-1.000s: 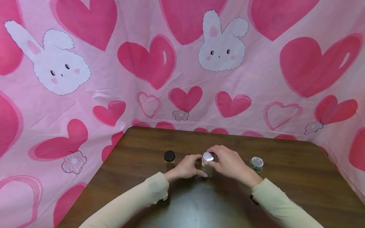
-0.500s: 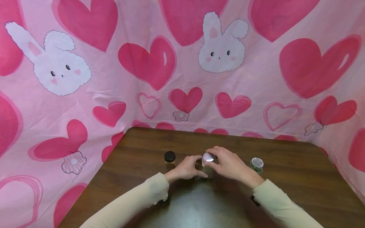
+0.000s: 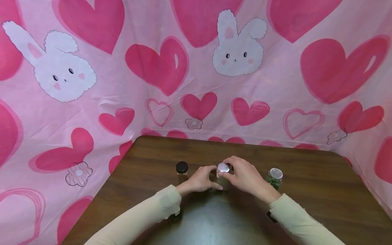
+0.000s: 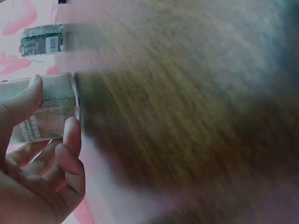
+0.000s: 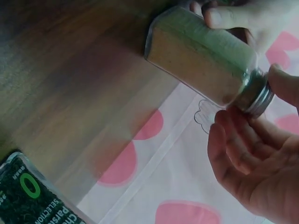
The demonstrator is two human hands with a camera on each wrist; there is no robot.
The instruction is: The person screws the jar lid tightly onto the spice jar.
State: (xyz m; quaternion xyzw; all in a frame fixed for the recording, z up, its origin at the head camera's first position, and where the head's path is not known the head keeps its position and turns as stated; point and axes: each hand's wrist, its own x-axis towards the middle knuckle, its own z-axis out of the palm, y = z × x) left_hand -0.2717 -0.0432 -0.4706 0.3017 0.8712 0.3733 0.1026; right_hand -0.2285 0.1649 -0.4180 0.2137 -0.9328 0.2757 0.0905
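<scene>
A clear glass spice jar point(image 3: 224, 183) with pale brown powder inside stands upright on the table between both hands. Its body is gripped low down by the left hand point(image 3: 200, 179), thumb on one side and fingers on the other; the left wrist view shows printed text on the glass of this spice jar point(image 4: 51, 109). From above, the right hand point(image 3: 245, 174) holds the shiny silver lid point(image 3: 223, 167) between thumb and fingers. In the right wrist view the lid point(image 5: 257, 99) sits on the jar's neck, with that hand's fingers curled around it.
A jar with a black lid point(image 3: 182, 167) stands to the left, partly behind the left hand. On the right is a jar of green herbs with a pale lid point(image 3: 276, 174); its dark green label point(image 5: 28, 193) reads partly "Parsl". Heart-patterned pink cloth point(image 3: 196, 78) surrounds the wooden table point(image 3: 318, 190).
</scene>
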